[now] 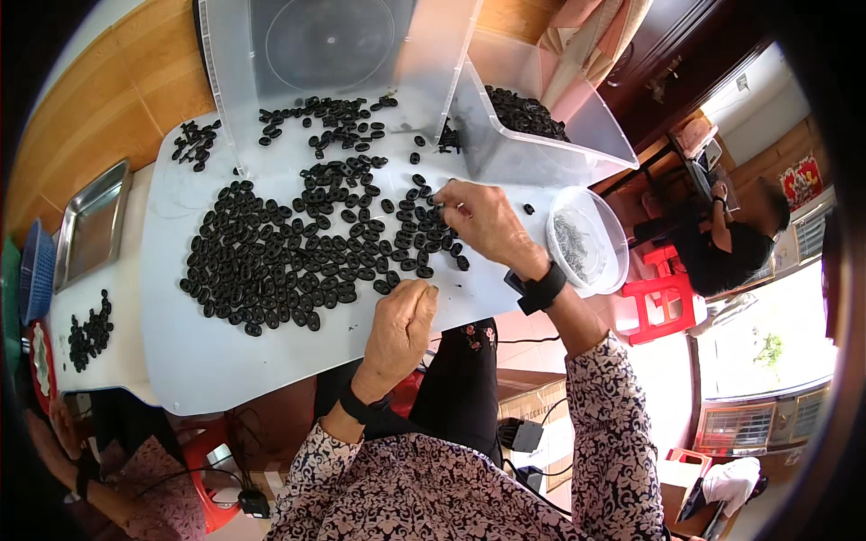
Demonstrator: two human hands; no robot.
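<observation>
Working from the left, a metal tray [90, 225] and a small heap of black pieces [88, 332] sit well apart from the main spread of black oval rings [289, 257] on the white tabletop [207, 352]. The left hand [401, 325] rests loosely curled at the spread's near edge; whether it holds a ring I cannot tell. The right hand [483, 216] pinches at rings on the far right side, fingertips closed. Picking singly from the edge seems the tidiest way. A clear tub of small pins [586, 239] stands just beside that wrist.

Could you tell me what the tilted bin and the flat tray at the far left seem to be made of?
The tilted bin looks like translucent plastic, since the black pieces inside show through its walls. The flat tray looks like steel, grey with a dull shine.
</observation>
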